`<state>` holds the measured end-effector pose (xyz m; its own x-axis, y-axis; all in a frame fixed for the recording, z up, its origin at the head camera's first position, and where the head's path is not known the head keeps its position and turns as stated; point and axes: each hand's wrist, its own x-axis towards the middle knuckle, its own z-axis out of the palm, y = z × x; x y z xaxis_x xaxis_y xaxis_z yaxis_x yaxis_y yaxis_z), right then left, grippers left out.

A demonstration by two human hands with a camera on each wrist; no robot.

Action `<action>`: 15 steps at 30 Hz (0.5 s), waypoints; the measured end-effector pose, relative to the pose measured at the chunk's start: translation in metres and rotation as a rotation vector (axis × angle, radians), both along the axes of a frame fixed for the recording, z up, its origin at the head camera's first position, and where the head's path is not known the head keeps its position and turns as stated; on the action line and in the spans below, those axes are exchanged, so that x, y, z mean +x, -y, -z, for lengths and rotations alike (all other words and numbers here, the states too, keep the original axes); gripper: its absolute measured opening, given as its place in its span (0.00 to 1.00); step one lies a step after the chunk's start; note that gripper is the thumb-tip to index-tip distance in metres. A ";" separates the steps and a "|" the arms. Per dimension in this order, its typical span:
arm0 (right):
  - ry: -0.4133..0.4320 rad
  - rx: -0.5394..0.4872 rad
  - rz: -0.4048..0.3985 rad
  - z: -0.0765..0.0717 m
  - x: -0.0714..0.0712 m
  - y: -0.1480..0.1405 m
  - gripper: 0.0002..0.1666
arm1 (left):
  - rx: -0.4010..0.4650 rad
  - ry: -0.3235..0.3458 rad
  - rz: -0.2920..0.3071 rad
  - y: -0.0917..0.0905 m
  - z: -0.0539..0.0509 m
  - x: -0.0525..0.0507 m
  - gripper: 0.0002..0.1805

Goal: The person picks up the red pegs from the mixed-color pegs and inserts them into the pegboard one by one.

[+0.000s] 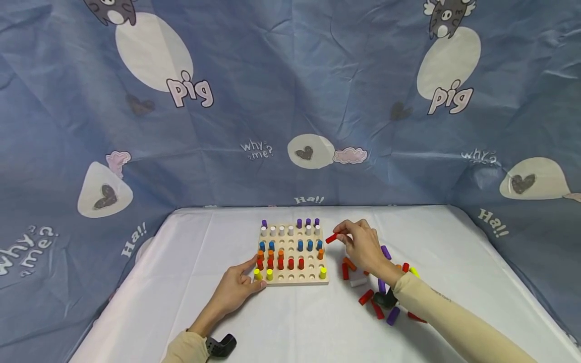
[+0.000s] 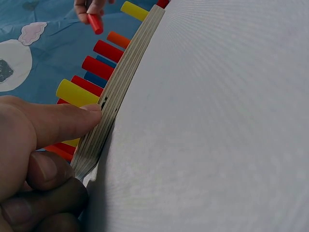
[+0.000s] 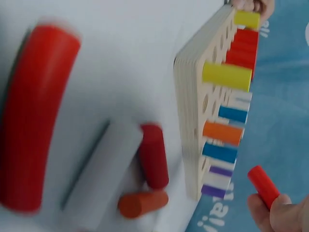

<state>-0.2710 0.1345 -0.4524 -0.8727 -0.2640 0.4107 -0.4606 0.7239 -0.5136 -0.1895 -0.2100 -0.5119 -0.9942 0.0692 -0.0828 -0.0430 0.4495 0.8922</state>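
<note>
A wooden pegboard (image 1: 297, 283) holds rows of purple, white, blue, orange, red and yellow pegs. My left hand (image 1: 234, 290) rests at its left edge, with the thumb at the near left corner and a finger farther up the side. In the left wrist view a digit of the left hand (image 2: 43, 145) touches the layered edge of the board (image 2: 110, 96). Just off the board's right side, my right hand (image 1: 364, 247) pinches a red peg (image 1: 332, 238), held tilted in the air. The right wrist view shows that red peg (image 3: 263, 185) between thumb and finger.
Loose pegs lie right of the board, among them a white peg (image 1: 358, 282), a red peg (image 1: 365, 297) and a purple peg (image 1: 393, 316); the right forearm passes over some. A patterned blue cloth (image 1: 254, 101) hangs behind the white table (image 1: 181, 252).
</note>
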 end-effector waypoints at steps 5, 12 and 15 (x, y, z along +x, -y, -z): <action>0.112 -0.028 -0.021 -0.001 0.006 0.002 0.05 | 0.042 -0.010 0.023 0.001 -0.001 0.000 0.46; 0.163 -0.030 -0.015 0.003 0.013 0.008 0.07 | 0.040 -0.008 0.020 0.001 0.001 0.000 0.46; 0.138 -0.047 -0.032 0.005 0.017 0.012 0.08 | 0.038 -0.008 0.016 0.000 0.000 0.000 0.46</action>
<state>-0.2537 0.1222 -0.4576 -0.9131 -0.2762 0.3001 -0.4061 0.6834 -0.6066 -0.1900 -0.2102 -0.5124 -0.9935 0.0883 -0.0722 -0.0291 0.4158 0.9090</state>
